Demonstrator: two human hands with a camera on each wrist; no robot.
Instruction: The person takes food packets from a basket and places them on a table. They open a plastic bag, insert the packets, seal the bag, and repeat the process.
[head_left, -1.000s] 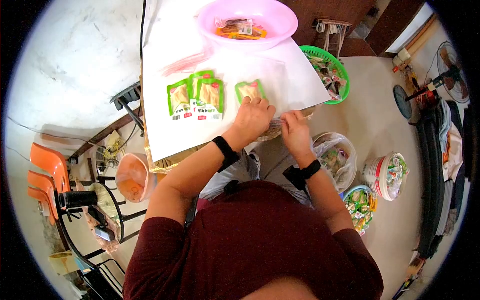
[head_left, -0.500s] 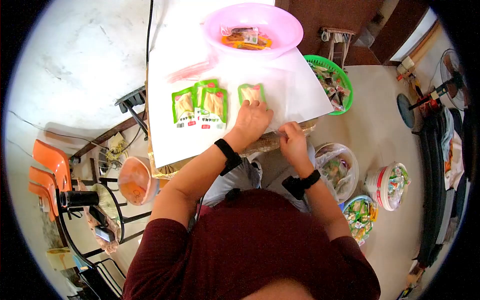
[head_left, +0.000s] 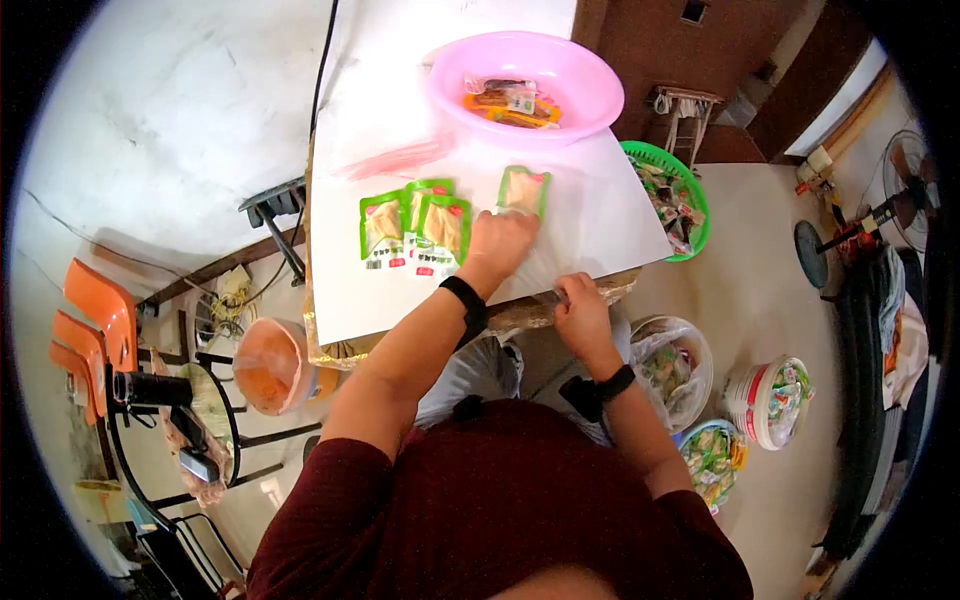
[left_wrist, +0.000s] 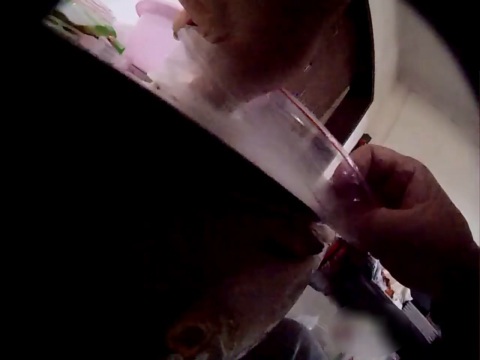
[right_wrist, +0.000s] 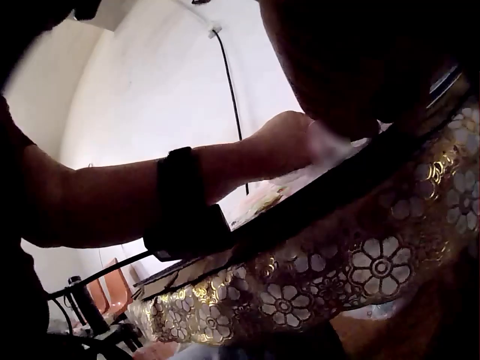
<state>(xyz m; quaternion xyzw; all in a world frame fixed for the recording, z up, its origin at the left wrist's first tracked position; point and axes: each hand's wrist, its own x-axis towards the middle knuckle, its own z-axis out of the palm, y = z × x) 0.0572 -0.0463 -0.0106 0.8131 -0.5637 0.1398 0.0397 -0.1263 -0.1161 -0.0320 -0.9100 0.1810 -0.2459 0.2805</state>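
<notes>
A green-edged food packet (head_left: 524, 188) with a clear window and pale food inside lies on the white table top. My left hand (head_left: 502, 240) grips its near end, the fingertips hidden from above. Around the packet and that hand spreads a clear zip bag (left_wrist: 292, 142) with a pinkish-red strip along its mouth. Thumb and fingers of my right hand (left_wrist: 405, 187) pinch the bag at this mouth, by the table's front edge. Left of my left hand, several similar packets (head_left: 440, 232) lie overlapping.
Beyond them lie clear bags with pink strips (head_left: 395, 158), and a pink basin (head_left: 590, 75) holding several brown packets. On the floor to the right stand a green basket (head_left: 703, 200), a lined bucket (head_left: 700, 395) and a white bucket (head_left: 745, 395). A patterned cloth (right_wrist: 330, 277) hangs at the table's edge.
The packet under my left hand has slid a little away from me over the table, and that hand has moved left and forward. My right hand keeps its pinch at the near edge.
</notes>
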